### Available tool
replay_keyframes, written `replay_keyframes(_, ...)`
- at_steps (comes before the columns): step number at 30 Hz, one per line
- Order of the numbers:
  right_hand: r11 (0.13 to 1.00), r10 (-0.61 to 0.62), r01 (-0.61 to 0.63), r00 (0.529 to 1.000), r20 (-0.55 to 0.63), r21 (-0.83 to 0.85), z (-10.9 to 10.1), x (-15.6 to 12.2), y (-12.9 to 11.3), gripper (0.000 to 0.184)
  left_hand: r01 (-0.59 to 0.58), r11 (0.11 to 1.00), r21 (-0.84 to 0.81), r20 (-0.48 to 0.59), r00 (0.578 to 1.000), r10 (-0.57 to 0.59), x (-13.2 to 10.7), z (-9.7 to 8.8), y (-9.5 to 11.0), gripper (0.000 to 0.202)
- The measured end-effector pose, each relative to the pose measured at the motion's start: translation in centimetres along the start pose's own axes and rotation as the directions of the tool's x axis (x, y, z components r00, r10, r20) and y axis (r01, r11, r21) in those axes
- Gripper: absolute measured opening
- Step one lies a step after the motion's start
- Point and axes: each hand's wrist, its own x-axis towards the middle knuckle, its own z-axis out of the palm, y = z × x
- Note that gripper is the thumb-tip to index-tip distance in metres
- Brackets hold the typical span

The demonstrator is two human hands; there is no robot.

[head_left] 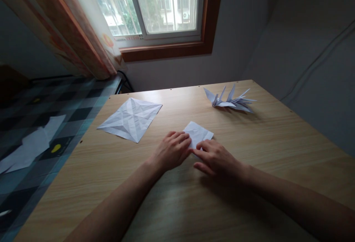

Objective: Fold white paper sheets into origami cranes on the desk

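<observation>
A small folded square of white paper point(197, 131) lies on the table with one corner pointing away from me. My left hand point(174, 147) is closed at its left edge, fingers bent together and pressing the paper down. On the lower right side, my right hand point(213, 157) has its curled fingers on the paper, the index finger reaching toward the left thumb. My right thumb sticks out lower, near the tabletop. Both hands cover the paper's near corner. To the left lies an unfolded white sheet point(131, 118) crossed with creases.
Folded paper cranes point(231, 101), bunched together, rest at the table's back right. The wooden table point(155, 205) has a bed with a checked cover point(30, 186) to its left, where torn-looking white paper point(33, 147) lies. A window point(166, 5) and curtain point(74, 23) are behind.
</observation>
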Motion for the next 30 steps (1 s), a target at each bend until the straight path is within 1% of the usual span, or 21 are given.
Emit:
replay_keyframes(2,0.997,-0.062,0.061,0.998,0.008,0.050,0.2,-0.1,-0.3,0.035,0.043,0.999,-0.010,0.003,0.999,-0.043,0.0,0.2,-0.1,0.024)
replay_keyframes(4,0.986,-0.133,0.132,0.991,0.005,0.101,0.4,-0.2,-0.1,0.035,0.086,0.996,-0.004,0.018,0.996,-0.086,0.0,0.4,-0.1,0.028)
replay_keyframes(7,0.962,-0.212,0.217,0.976,-0.050,0.166,0.6,-0.3,1.0,0.032,0.127,0.992,0.010,0.059,0.990,-0.128,0.0,0.5,-0.2,0.033)
replay_keyframes(9,0.963,-0.186,0.205,0.975,-0.119,0.172,0.5,-0.5,2.1,0.041,0.140,0.990,0.010,0.087,0.986,-0.140,-0.1,0.4,-0.3,0.037)
replay_keyframes(11,0.979,-0.105,0.133,0.979,-0.173,0.156,0.3,-0.6,3.2,0.053,0.146,0.989,0.003,0.113,0.983,-0.145,-0.1,0.4,-0.4,0.042)
replay_keyframes(13,0.989,-0.043,0.069,0.980,-0.192,0.129,0.2,-0.7,4.1,0.061,0.147,0.989,-0.003,0.135,0.980,-0.145,-0.2,0.3,-0.5,0.048)
replay_keyframes(16,0.996,-0.017,0.034,0.982,-0.187,0.084,0.1,-0.7,5.1,0.063,0.136,0.991,-0.006,0.164,0.977,-0.133,-0.3,0.2,-0.7,0.054)
replay_keyframes(19,0.997,-0.027,0.039,0.984,-0.178,0.063,0.1,-0.6,5.5,0.058,0.119,0.993,-0.011,0.185,0.976,-0.115,-0.4,0.1,-0.8,0.059)
replay_keyframes(22,0.996,-0.063,0.072,0.982,-0.176,0.046,-0.1,-0.6,5.7,0.049,0.111,0.994,-0.019,0.205,0.973,-0.105,-0.4,0.1,-0.9,0.062)
replay_keyframes(26,0.997,-0.061,0.072,0.969,-0.238,0.040,-0.5,-0.5,5.8,0.034,0.117,0.993,-0.014,0.249,0.962,-0.110,-0.4,0.0,-0.9,0.064)
replay_keyframes(28,0.995,-0.032,0.059,0.959,-0.283,0.085,-0.7,-0.5,5.8,0.027,0.123,0.992,-0.006,0.260,0.958,-0.117,-0.4,-0.1,-0.9,0.060)
replay_keyframes(30,0.980,0.000,0.061,0.950,-0.312,0.188,-0.9,-0.4,5.8,0.025,0.128,0.992,0.001,0.270,0.955,-0.123,-0.4,-0.2,-0.8,0.056)
